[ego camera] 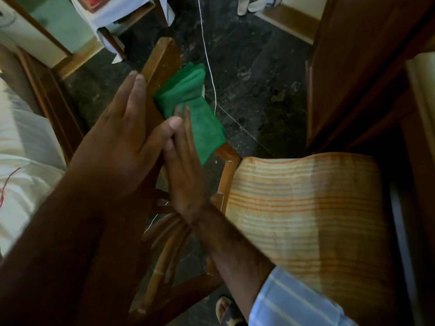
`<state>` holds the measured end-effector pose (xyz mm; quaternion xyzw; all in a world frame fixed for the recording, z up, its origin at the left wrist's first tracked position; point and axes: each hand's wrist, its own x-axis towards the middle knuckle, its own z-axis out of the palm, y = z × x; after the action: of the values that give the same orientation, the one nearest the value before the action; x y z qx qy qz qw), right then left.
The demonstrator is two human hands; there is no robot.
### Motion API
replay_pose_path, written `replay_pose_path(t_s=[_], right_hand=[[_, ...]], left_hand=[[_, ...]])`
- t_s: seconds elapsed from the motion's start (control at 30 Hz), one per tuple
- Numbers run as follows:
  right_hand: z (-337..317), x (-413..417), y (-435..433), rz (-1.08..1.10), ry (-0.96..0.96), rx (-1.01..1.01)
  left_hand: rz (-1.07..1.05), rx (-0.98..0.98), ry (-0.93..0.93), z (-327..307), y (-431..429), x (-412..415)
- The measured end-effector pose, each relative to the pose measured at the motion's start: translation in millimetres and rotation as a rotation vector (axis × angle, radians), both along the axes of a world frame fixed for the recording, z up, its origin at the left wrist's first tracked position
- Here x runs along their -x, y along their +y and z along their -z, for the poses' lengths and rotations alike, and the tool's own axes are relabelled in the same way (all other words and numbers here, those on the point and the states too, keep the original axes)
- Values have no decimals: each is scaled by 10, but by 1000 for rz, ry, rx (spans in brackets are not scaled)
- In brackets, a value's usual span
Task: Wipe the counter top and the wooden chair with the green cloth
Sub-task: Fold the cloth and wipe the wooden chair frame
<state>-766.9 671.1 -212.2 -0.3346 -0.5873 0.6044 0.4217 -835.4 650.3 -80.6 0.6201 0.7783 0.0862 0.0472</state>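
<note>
Green cloth [191, 109], one, under two flat hands on one wooden chair [162, 62].

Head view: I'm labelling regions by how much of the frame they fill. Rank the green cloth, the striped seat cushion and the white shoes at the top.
1. Striped seat cushion, by far the largest.
2. Green cloth.
3. White shoes, smallest, though they lie farther off and the frame edge crops them, so this says little about true size.

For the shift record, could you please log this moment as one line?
phase: wiping chair | left hand: flat on wooden chair top rail | right hand: pressing green cloth on rail
</note>
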Motion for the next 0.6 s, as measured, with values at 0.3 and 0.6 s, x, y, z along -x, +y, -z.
replay_pose_path(t_s=[0.3,0.6], right_hand=[[38,-146,-25,-58,2,-78],[180,-412,208,258,149,510]], left_hand=[[-79,-96,263,-22,439,-193],[18,-202,173,-21,351,-358]])
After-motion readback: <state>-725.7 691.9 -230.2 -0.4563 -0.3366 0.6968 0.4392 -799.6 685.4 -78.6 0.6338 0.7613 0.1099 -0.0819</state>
